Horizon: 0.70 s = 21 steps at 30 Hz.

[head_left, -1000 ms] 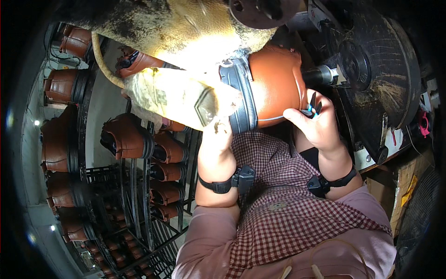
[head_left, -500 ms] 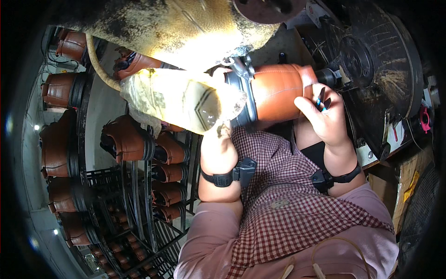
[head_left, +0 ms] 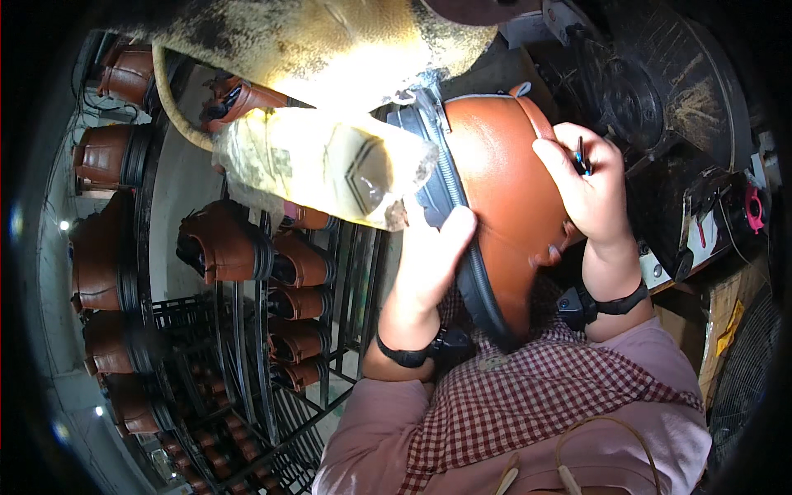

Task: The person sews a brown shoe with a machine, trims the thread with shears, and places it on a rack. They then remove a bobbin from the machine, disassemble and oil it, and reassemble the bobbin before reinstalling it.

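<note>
A brown leather boot (head_left: 505, 169) with a black sole (head_left: 472, 276) is held tilted in front of my chest, its lower end over the checked apron. My left hand (head_left: 427, 260) grips the sole side, the thumb lying over the sole edge; its other fingers are hidden. The boot's upper edge is held by my right hand (head_left: 596, 186), with the thumb on the leather. Between that hand's fingers sits a small black and blue tool (head_left: 582, 155), mostly hidden, perhaps thread snips.
A worn machine body (head_left: 330, 49) hangs over the work, beside a bright plastic-wrapped block (head_left: 305, 165). To the right stands a large dark wheel (head_left: 701, 91). At the left, racks (head_left: 239, 363) hold several brown shoes (head_left: 224, 239). A pink ring-shaped item (head_left: 754, 208) is at far right.
The boot has come away from the metal part under the machine and swung down toward my chest. My left hand has emerged from behind the wrapped block onto the sole.
</note>
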Each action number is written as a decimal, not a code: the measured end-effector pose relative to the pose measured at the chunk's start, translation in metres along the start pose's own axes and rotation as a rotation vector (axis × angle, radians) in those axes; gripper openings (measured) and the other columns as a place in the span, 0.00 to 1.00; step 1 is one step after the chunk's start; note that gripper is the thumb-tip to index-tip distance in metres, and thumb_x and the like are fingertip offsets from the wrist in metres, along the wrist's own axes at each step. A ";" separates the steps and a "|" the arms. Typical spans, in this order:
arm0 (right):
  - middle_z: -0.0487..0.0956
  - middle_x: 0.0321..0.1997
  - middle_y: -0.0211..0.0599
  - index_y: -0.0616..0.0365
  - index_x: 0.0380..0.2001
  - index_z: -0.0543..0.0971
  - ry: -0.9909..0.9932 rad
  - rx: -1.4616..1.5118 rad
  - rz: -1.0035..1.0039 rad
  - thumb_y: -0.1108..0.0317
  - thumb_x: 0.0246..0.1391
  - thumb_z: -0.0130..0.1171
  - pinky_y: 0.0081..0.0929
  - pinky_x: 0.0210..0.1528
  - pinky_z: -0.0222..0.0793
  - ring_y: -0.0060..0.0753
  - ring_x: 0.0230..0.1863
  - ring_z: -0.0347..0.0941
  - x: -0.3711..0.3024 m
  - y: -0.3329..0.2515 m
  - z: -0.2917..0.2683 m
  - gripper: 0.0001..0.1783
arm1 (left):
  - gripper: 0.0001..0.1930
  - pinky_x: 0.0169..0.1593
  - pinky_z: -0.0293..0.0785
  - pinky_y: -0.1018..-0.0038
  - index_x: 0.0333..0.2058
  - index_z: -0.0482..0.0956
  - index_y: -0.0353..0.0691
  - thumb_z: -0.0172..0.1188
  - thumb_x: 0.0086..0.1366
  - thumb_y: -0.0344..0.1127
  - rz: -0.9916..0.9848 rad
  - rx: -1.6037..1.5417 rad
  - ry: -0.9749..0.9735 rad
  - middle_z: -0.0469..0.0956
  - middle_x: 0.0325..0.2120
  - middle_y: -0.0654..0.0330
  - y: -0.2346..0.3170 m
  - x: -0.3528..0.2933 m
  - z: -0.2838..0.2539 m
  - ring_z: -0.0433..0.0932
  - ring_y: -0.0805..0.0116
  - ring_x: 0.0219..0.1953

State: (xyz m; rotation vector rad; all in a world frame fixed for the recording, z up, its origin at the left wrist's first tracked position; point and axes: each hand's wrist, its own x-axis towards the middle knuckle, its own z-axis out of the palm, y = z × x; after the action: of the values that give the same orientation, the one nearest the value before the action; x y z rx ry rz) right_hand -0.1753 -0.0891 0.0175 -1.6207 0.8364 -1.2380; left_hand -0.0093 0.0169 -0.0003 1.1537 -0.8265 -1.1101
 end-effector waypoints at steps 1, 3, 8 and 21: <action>0.60 0.15 0.19 0.62 0.17 0.69 -0.002 0.001 -0.001 0.72 0.55 0.59 0.17 0.21 0.51 0.10 0.20 0.53 0.000 0.000 0.000 0.15 | 0.42 0.60 0.59 0.66 0.64 0.43 0.31 0.59 0.58 0.35 0.004 0.139 -0.065 0.62 0.56 0.49 0.004 -0.006 0.000 0.64 0.61 0.55; 0.62 0.16 0.19 0.62 0.19 0.71 0.009 0.053 0.029 0.72 0.55 0.59 0.16 0.21 0.52 0.09 0.21 0.54 0.004 0.005 -0.001 0.13 | 0.52 0.64 0.52 0.62 0.65 0.33 0.29 0.62 0.54 0.41 0.092 0.251 -0.111 0.54 0.60 0.46 0.011 -0.028 0.003 0.59 0.56 0.60; 0.74 0.23 0.23 0.65 0.30 0.78 0.068 0.100 0.206 0.68 0.59 0.54 0.17 0.29 0.63 0.13 0.26 0.66 0.012 0.000 0.005 0.11 | 0.57 0.66 0.45 0.62 0.63 0.29 0.22 0.60 0.53 0.51 0.359 0.266 -0.159 0.42 0.65 0.39 0.010 -0.047 0.017 0.49 0.52 0.67; 0.79 0.44 0.40 0.56 0.43 0.78 0.297 -0.450 -0.280 0.62 0.65 0.39 0.37 0.58 0.52 0.41 0.49 0.72 0.001 0.089 0.000 0.18 | 0.41 0.64 0.52 0.68 0.62 0.55 0.28 0.59 0.52 0.40 0.179 0.134 0.119 0.62 0.59 0.49 0.023 -0.005 0.007 0.59 0.60 0.61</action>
State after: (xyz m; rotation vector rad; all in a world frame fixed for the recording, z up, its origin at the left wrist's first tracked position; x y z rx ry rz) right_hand -0.1746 -0.1226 -0.0647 -1.9906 1.1660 -1.5971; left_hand -0.0122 0.0202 0.0236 1.2193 -0.9025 -0.8411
